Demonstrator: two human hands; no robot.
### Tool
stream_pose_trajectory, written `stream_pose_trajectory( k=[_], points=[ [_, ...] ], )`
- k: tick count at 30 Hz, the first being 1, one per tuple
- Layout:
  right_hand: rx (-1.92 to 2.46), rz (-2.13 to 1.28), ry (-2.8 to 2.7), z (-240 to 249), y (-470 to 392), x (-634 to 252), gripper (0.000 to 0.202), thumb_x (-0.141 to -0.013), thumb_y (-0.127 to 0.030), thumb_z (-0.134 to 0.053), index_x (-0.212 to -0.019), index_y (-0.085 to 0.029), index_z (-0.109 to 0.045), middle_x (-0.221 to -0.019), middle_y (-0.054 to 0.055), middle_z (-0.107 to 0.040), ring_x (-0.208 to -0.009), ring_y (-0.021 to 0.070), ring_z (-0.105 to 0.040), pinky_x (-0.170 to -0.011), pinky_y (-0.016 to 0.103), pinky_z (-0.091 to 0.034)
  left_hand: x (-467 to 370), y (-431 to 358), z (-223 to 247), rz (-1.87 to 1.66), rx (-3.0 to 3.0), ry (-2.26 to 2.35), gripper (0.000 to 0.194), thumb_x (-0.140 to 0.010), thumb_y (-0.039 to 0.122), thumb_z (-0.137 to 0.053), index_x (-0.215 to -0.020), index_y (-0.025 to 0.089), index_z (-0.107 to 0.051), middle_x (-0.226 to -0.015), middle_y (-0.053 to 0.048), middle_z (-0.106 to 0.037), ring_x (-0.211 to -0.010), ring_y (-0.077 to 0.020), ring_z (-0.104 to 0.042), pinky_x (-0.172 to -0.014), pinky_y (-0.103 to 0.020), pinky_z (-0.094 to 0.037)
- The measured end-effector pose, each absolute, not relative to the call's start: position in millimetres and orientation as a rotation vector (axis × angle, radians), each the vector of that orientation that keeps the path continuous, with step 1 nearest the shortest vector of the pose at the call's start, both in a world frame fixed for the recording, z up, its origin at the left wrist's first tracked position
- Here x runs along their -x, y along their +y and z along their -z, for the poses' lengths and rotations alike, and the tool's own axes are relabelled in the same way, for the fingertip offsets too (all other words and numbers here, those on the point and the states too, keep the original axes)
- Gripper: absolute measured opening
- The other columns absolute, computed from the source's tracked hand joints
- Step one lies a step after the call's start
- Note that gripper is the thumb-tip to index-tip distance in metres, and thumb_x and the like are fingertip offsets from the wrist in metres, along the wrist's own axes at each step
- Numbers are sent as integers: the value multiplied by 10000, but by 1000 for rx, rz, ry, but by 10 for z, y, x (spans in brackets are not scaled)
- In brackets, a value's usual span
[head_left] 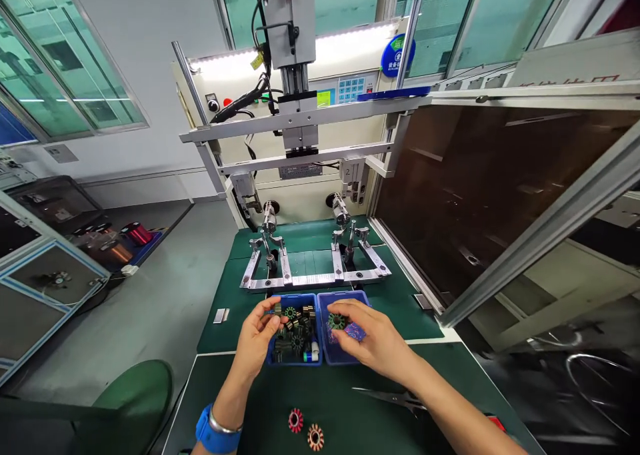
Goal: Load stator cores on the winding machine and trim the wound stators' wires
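Over the right blue bin [333,356], my right hand [367,335] holds a green toothed ring [337,321] between thumb and fingers. My left hand [261,332] is at the left edge of the left blue bin [296,364], its thumb and fingertips closed around a small dark part [278,309]. Several green and dark toothed rings [297,341] fill the left bin, with small white and blue cylinders [311,354] at its lower right. Purple material [354,332] lies in the right bin. A red ring [295,420] and a copper-wound ring [315,437] rest on the green mat.
Scissors [393,397] lie under my right forearm. Behind the bins stands a metal fixture [313,281] with upright clamps, below a machine frame [305,115]. A brown transparent panel [480,195] borders the right side. A green stool [133,405] is at lower left.
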State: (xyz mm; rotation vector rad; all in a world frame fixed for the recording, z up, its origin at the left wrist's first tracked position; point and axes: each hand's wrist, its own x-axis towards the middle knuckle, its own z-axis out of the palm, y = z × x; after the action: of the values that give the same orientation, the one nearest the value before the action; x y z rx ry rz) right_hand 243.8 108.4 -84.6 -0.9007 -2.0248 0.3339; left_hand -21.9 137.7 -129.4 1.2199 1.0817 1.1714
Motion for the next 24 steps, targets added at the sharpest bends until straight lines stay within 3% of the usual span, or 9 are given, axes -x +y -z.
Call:
stream_pose_trajectory(
  k=[7,12,16,24],
  points=[
    [1006,-219,-2117,708,1763,-2758,322,-930,-202,-479,-1247,-209,-539,-1186,99,-644,-1106,209,-608,-964,388,-525,330,1427,1328,-1217,-1131,1089,545,-750,465,-823,-1187,204,-629,-1235,-77,-607,-960,-161,-590,-848,-225,-467],
    [1207,-103,-1949,493,2855,-3183,302,-860,-206,-531,-1147,-172,-619,-1292,147,-566,-1256,313,-465,-1080,581,-355,383,1474,1351,-1262,-1162,1117,519,-709,455,-846,-1099,171,-653,-1112,-95,-660,-968,-188,-587,-806,-228,-477],
    [1298,-170,-1949,560,3359,-3385,246,-795,-183,-612,-1032,-196,-678,-1198,99,-632,-1221,285,-501,-1098,543,-341,381,1458,1345,-1269,-1156,1144,515,-689,440,-857,-1085,174,-661,-1072,-86,-664,-938,-195,-604,-777,-237,-498],
    [1388,-299,-1998,904,3429,-3526,224,-862,-238,-668,-1073,-165,-683,-1278,89,-609,-1243,265,-518,-1082,538,-372,402,1436,1359,-1268,-1081,1177,610,-648,446,-890,-1143,167,-666,-1015,-68,-669,-855,-178,-627,-765,-247,-520]
  ],
)
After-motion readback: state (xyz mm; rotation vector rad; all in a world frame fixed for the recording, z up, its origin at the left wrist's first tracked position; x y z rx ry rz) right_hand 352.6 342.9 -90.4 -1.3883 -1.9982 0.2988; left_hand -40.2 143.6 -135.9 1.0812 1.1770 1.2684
